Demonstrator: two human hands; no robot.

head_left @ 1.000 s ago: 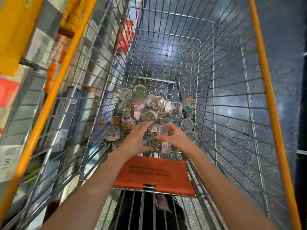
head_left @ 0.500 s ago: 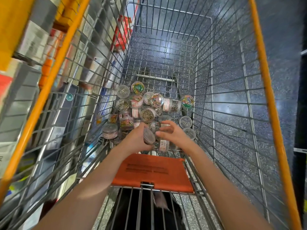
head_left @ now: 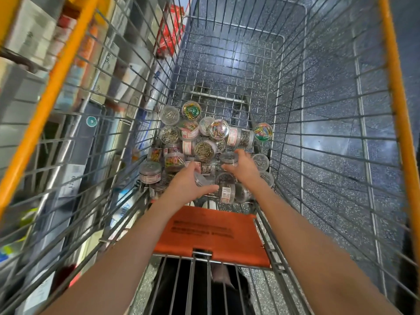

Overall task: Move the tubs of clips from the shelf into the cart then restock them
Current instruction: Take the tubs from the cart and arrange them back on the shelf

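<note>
Down in the wire cart [head_left: 329, 123], approx twenty clear round tubs of clips [head_left: 204, 142] sit heaped on the basket floor at its near end, just beyond the orange fold-down flap [head_left: 211, 233] w/ dark print. Orientation is mixed: several stand upright, lids facing up, e.g. the grey-lidded tub [head_left: 150, 172] w/ white-and-red label at the heap's left edge by the left wall; others lie on their sides, long axis roughly parallel to the floor, e.g. the labelled tub of silver clips [head_left: 241, 138], axis running left-right toward the right wall, beside a tub of multicoloured clips [head_left: 263, 132] whose round face tilts up at the camera. Another coloured-clip tub [head_left: 191, 110] sits at the heap's far edge. Left hand [head_left: 185, 186] is curled round a clear tub [head_left: 203, 179] just above the near edge of the heap, tub tipped so its axis points up and to the right. Right hand [head_left: 244, 167] has fingers bent over the dark lid of an upright tub [head_left: 228, 157] near the heap's right side; grasping it from above, thumb at the near rim. Both forearms reach over the flap. Orange rails top both side walls; shelves w/ boxed goods [head_left: 68, 87] show blurred through the left wall, speckled dark floor [head_left: 329, 98] thru the right.
</note>
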